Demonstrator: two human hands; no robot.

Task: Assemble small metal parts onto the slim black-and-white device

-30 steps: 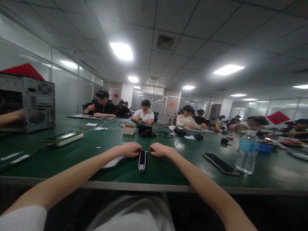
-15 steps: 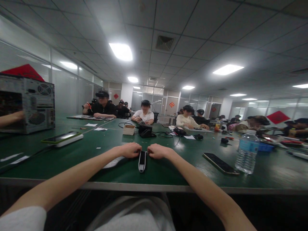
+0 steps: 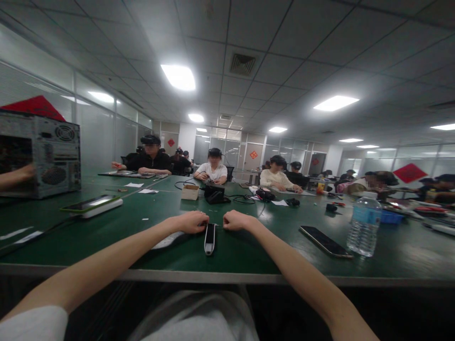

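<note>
A slim white device with a long dark screen [image 3: 210,237], like a scanning pen, lies on the green table in front of me, its narrow end toward me. My left hand [image 3: 194,221] is closed, with its fingertips against the far left side of this device. To the right of it, a small gap away, my right hand [image 3: 237,220] is curled with fingers pressed together. A tiny thin piece shows between the device and my right fingertips; whether I hold it cannot be made out. Beneath my left forearm lies a whitish flat item [image 3: 169,240], partly covered.
A phone [image 3: 325,241] and a water bottle [image 3: 364,225] stand to the right. Leftward are a green-edged device on a white base [image 3: 93,204] and an open computer case [image 3: 59,161] with someone's arm in it. A small box [image 3: 190,192] sits ahead. Several people work across the table.
My right hand has shifted slightly right, away from the white device, opening a gap. My left hand and the device stay put. Across the table, a person at the left has lowered a hand.
</note>
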